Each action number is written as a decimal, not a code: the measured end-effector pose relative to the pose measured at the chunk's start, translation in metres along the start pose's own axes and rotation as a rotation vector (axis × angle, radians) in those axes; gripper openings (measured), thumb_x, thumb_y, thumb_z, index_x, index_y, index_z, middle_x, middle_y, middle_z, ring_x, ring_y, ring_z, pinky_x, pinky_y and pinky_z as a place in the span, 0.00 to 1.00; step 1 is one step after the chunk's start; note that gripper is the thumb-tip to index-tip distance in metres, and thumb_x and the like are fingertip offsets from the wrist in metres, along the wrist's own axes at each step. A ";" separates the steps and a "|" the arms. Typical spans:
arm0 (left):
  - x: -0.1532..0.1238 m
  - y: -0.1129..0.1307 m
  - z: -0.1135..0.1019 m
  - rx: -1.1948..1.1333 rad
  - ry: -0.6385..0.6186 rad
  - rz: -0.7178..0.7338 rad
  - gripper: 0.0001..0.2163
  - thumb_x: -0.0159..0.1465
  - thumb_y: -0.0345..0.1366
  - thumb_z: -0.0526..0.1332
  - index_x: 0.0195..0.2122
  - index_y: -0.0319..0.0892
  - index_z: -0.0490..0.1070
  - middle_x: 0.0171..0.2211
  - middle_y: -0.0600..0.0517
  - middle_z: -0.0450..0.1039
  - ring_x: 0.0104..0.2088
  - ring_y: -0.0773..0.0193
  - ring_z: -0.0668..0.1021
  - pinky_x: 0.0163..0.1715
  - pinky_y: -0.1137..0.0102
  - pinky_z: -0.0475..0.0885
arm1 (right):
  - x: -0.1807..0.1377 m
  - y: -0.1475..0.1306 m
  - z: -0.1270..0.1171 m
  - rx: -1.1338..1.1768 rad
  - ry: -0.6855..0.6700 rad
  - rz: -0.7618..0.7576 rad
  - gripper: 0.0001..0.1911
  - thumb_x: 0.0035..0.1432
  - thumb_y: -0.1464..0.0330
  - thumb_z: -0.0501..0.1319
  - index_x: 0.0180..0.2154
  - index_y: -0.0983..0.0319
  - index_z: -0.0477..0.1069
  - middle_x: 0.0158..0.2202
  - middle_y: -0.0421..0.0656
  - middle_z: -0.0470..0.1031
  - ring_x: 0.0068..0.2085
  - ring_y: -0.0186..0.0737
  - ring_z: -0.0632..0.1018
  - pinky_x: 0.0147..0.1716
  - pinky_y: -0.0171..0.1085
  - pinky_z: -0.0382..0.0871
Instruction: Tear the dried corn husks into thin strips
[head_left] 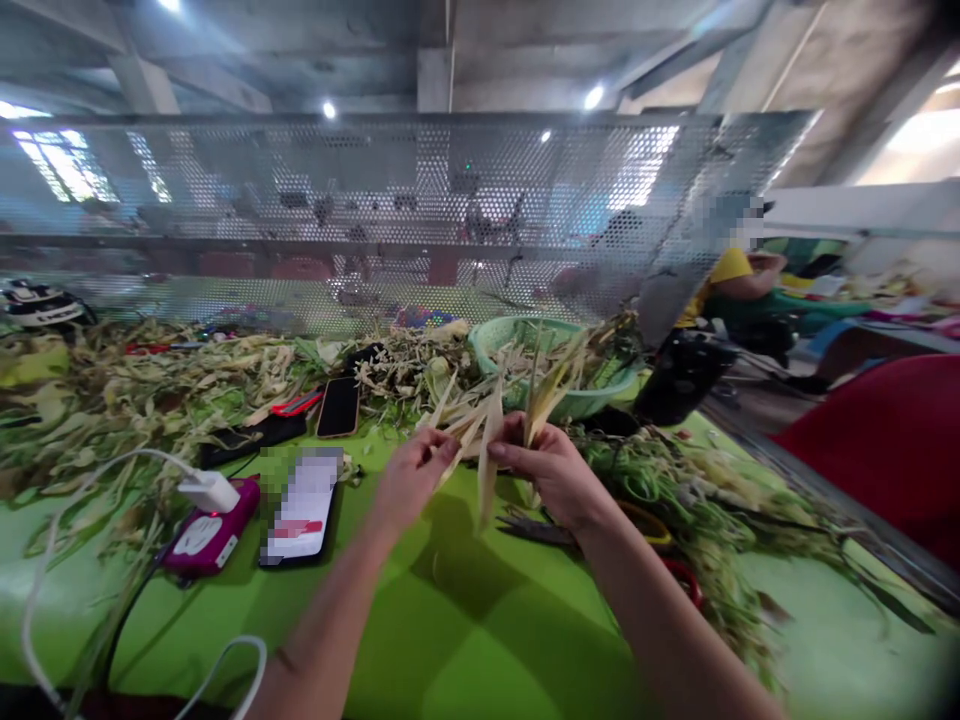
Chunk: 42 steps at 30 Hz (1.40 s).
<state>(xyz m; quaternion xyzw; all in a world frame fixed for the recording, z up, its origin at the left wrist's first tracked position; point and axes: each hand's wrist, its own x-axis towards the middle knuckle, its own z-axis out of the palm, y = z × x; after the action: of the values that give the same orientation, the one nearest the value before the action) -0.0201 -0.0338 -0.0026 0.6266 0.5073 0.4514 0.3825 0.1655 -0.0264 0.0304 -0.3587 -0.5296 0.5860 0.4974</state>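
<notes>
Both my hands are raised over a green table (465,620) and hold a bunch of pale, dry leaf strips (501,415). My left hand (411,475) pinches the strips from the left, fingers closed. My right hand (551,468) grips the bunch's lower end, fingers wrapped round it. One long strip hangs down between the two hands. Behind the bunch stands a light green plastic basket (495,335) with more strips in it.
Heaps of leaf scraps (150,385) cover the table's left and back. Phones (339,405) (302,508), a pink power bank (210,535) with a white charger and cables lie at left. Scissors (645,525) rest by my right wrist. A perforated metal screen (420,200) rises behind; another person (739,285) sits at right.
</notes>
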 end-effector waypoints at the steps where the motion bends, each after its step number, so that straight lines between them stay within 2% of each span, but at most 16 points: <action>1: -0.001 0.002 0.002 -0.119 -0.091 -0.019 0.18 0.62 0.51 0.54 0.37 0.43 0.74 0.36 0.49 0.74 0.36 0.62 0.73 0.35 0.71 0.65 | 0.001 0.003 0.001 -0.009 0.011 -0.018 0.13 0.41 0.67 0.72 0.28 0.62 0.72 0.26 0.37 0.72 0.28 0.33 0.71 0.31 0.33 0.64; 3: -0.002 0.002 0.007 -0.256 -0.220 -0.032 0.18 0.61 0.51 0.57 0.38 0.41 0.75 0.35 0.49 0.75 0.35 0.63 0.73 0.35 0.71 0.66 | 0.004 0.009 0.003 -0.045 0.039 -0.052 0.11 0.41 0.67 0.72 0.28 0.62 0.72 0.26 0.38 0.73 0.30 0.34 0.72 0.34 0.35 0.66; 5: -0.002 -0.002 0.011 -0.279 -0.252 -0.008 0.18 0.57 0.49 0.62 0.38 0.39 0.75 0.33 0.49 0.74 0.34 0.64 0.73 0.35 0.71 0.66 | 0.006 0.014 0.003 -0.082 0.071 -0.077 0.11 0.41 0.67 0.72 0.27 0.62 0.72 0.25 0.37 0.73 0.29 0.34 0.72 0.33 0.35 0.66; 9: 0.001 -0.011 0.017 -0.311 -0.250 0.005 0.16 0.56 0.47 0.64 0.36 0.38 0.73 0.31 0.50 0.71 0.30 0.67 0.71 0.32 0.72 0.65 | 0.008 0.020 0.004 -0.087 0.084 -0.080 0.11 0.42 0.66 0.71 0.26 0.62 0.72 0.24 0.38 0.73 0.28 0.35 0.72 0.33 0.35 0.66; 15: 0.004 -0.015 0.019 -0.518 -0.194 -0.067 0.17 0.51 0.46 0.69 0.31 0.38 0.68 0.27 0.54 0.68 0.28 0.70 0.69 0.30 0.74 0.64 | 0.008 0.022 0.009 -0.060 0.110 -0.094 0.11 0.43 0.63 0.71 0.27 0.62 0.74 0.26 0.39 0.74 0.28 0.36 0.73 0.33 0.36 0.67; 21: 0.005 -0.016 0.018 -0.388 -0.057 -0.027 0.15 0.52 0.45 0.68 0.29 0.39 0.67 0.25 0.56 0.66 0.26 0.70 0.68 0.28 0.74 0.63 | 0.010 0.033 0.009 -0.189 0.061 -0.080 0.13 0.42 0.62 0.71 0.27 0.63 0.74 0.28 0.41 0.75 0.31 0.39 0.74 0.36 0.38 0.68; 27: 0.005 -0.015 0.014 -0.479 -0.131 -0.075 0.11 0.56 0.43 0.63 0.32 0.40 0.68 0.28 0.56 0.67 0.29 0.69 0.69 0.30 0.74 0.64 | 0.010 0.036 0.008 -0.199 0.111 -0.105 0.13 0.43 0.61 0.71 0.28 0.62 0.73 0.28 0.40 0.75 0.31 0.38 0.74 0.36 0.37 0.68; 32: 0.005 -0.013 0.011 -0.334 -0.084 -0.018 0.09 0.57 0.41 0.61 0.31 0.40 0.69 0.27 0.55 0.67 0.28 0.69 0.68 0.30 0.74 0.63 | 0.011 0.037 0.009 -0.286 0.081 -0.120 0.14 0.44 0.60 0.70 0.30 0.62 0.75 0.30 0.42 0.76 0.33 0.42 0.75 0.37 0.39 0.70; 38: 0.001 -0.006 0.008 -0.066 -0.011 0.049 0.07 0.59 0.38 0.59 0.30 0.41 0.69 0.27 0.55 0.69 0.29 0.67 0.70 0.30 0.73 0.64 | 0.013 0.043 0.006 -0.379 0.064 -0.151 0.09 0.47 0.63 0.67 0.30 0.61 0.76 0.30 0.42 0.78 0.33 0.43 0.76 0.38 0.40 0.70; 42: -0.001 -0.001 0.008 0.034 0.008 0.062 0.06 0.60 0.37 0.57 0.29 0.42 0.68 0.27 0.54 0.70 0.29 0.66 0.71 0.30 0.73 0.63 | 0.012 0.042 0.008 -0.392 0.053 -0.145 0.09 0.48 0.64 0.65 0.33 0.61 0.76 0.33 0.43 0.79 0.35 0.45 0.77 0.40 0.41 0.70</action>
<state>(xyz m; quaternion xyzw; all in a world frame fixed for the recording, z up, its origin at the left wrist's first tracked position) -0.0130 -0.0351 -0.0057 0.6465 0.4970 0.4568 0.3554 0.1462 -0.0146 -0.0080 -0.4251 -0.6446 0.4247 0.4727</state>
